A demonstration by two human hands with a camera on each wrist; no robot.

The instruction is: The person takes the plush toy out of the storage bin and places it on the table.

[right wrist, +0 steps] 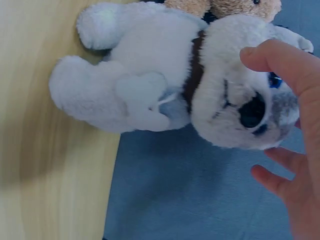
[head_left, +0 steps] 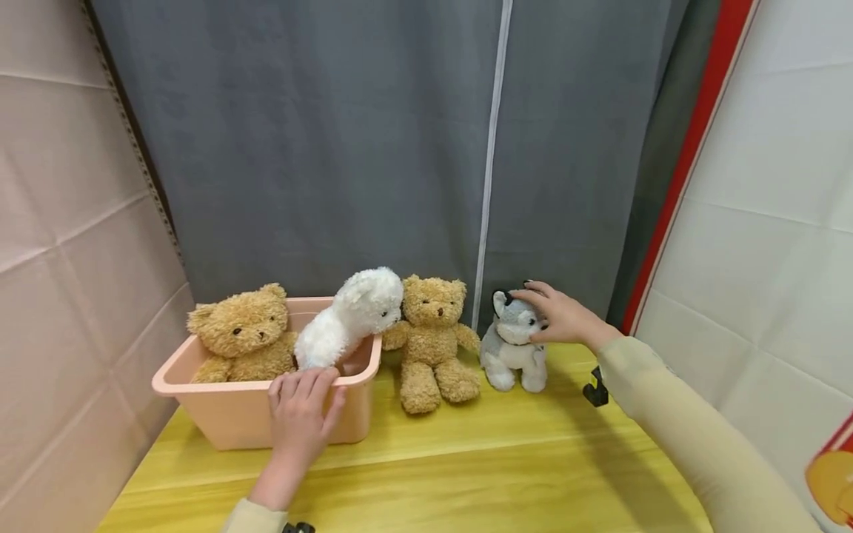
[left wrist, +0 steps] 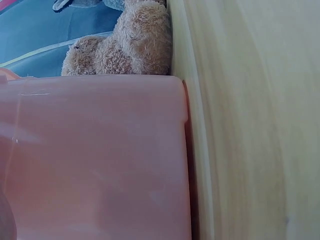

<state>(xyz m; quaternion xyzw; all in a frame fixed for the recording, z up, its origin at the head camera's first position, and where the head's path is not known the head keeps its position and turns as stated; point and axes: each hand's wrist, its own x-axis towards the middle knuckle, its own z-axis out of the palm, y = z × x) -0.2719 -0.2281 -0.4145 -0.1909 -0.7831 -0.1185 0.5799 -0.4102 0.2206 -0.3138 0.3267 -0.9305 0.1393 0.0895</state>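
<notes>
My left hand [head_left: 303,414] holds the near rim of a pink plastic bin [head_left: 220,407], fingers over the edge and thumb against the outer wall. Inside the bin sit a tan teddy bear [head_left: 249,333] and a white plush animal [head_left: 346,318], which leans right over the rim. On the right, my right hand [head_left: 560,314] holds the head of a grey-and-white plush husky [head_left: 513,355] standing on the table. In the right wrist view the thumb [right wrist: 265,54] lies across the husky's face; two fingers are off it, and others are hidden behind the head.
Another tan teddy bear [head_left: 429,348] sits between the bin and the husky. All stand on a yellowish wood-grain table [head_left: 426,474]. A dark grey curtain [head_left: 333,133] hangs behind, with white cloth panels [head_left: 766,259] at the sides.
</notes>
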